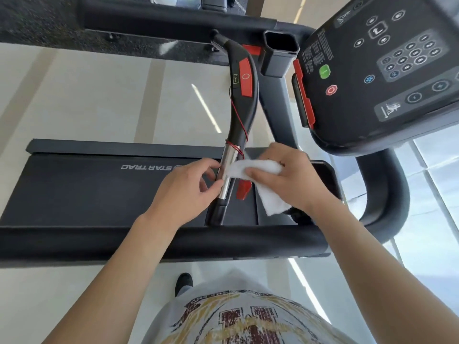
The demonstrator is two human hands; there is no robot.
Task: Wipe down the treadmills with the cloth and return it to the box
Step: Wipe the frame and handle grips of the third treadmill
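From the head view, the right hand (295, 180) clutches one white cloth (263, 184), pressed against the silver grip (228, 171) of the treadmill (99, 189). The left hand (188, 192) pinches that same grip, fingers curled round it.

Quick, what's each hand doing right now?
Left hand: fingers curled round the metal grip.
Right hand: holding the white cloth against that grip.
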